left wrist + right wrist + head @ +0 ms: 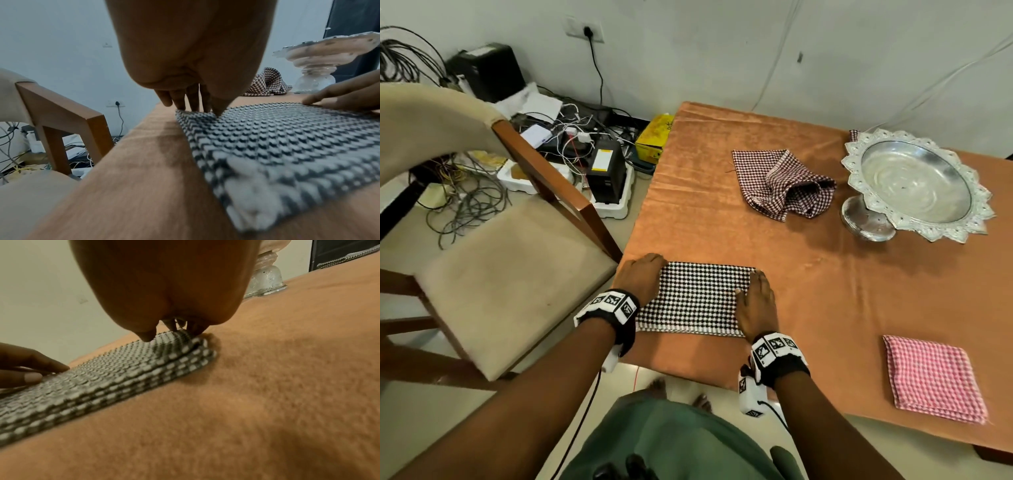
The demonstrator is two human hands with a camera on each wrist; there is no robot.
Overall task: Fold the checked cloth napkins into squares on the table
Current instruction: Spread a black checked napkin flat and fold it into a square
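A black-and-white checked napkin (698, 298) (287, 146) (102, 386) lies folded into a layered rectangle at the table's near left corner. My left hand (645, 277) (201, 110) has curled fingers and thumb gripping its far left corner. My right hand (751, 284) (166, 335) lies along the right edge, and thumb and fingertips pinch the top layer at the far right corner, which bulges slightly. A crumpled maroon checked napkin (784, 185) (267, 84) lies mid-table. A pink checked napkin (933, 377) lies folded square at the near right.
The table (825, 291) has an orange cover. A silver pedestal bowl (914, 181) (316, 65) (265, 283) stands at the far right. A cushioned wooden chair (500, 274) (61, 110) stands close to the table's left edge. Cables and electronics (571, 144) crowd the floor behind it.
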